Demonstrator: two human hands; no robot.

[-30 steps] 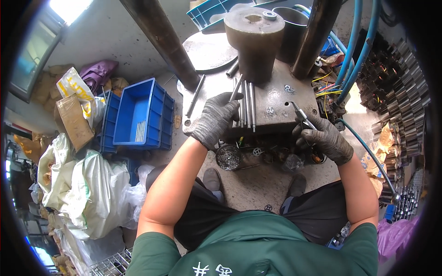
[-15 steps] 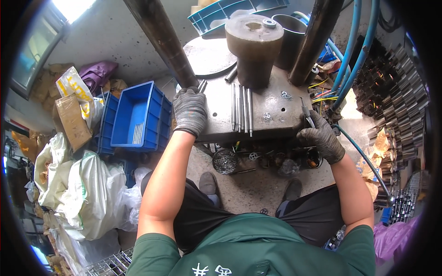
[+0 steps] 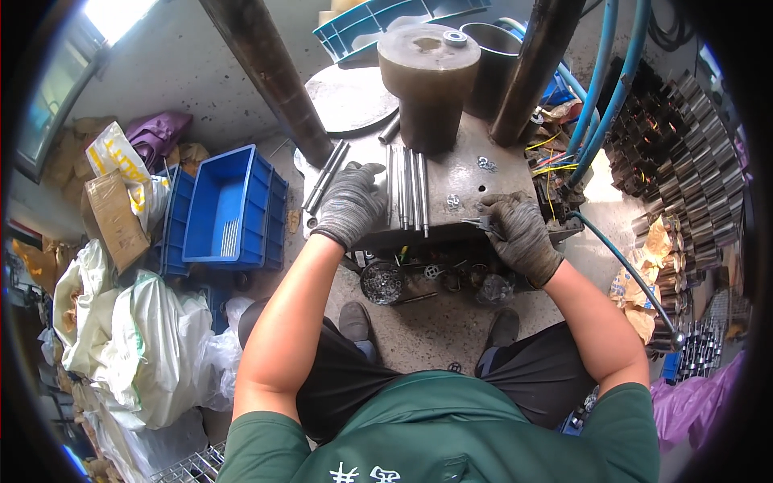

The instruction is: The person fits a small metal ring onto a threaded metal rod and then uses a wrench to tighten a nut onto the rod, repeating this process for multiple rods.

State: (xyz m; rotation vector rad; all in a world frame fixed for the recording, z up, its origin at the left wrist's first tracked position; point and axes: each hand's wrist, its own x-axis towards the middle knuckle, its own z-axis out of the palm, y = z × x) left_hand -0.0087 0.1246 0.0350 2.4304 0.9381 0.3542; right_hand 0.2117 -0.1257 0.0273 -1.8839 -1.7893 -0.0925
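My left hand (image 3: 354,204), in a grey striped knit glove, rests over the metal plate (image 3: 448,171) between two groups of steel rods. Its fingers are partly stretched, and no held thing shows in them. Two rods (image 3: 327,179) lie slanted on its left; several upright-lying rods (image 3: 409,189) form a row on its right. At the plate's front right edge, my right hand (image 3: 522,235), in a darker, dirty glove, is closed on a slim pointed metal tool (image 3: 475,221). The tool's tip points left, near small metal rings (image 3: 452,201). More small rings (image 3: 487,164) lie farther back.
A thick cylindrical block (image 3: 427,88) with a bearing (image 3: 455,38) on top stands at the back, between two dark posts (image 3: 270,76). Blue bins (image 3: 225,209) stand left. Blue hoses (image 3: 605,88) and stacked metal parts (image 3: 684,153) are right. A bowl of small parts (image 3: 382,282) sits below.
My left hand has moved right, off the two slanted rods, toward the row. My right hand has come left and inward, and its tool has turned from pointing up to pointing left.
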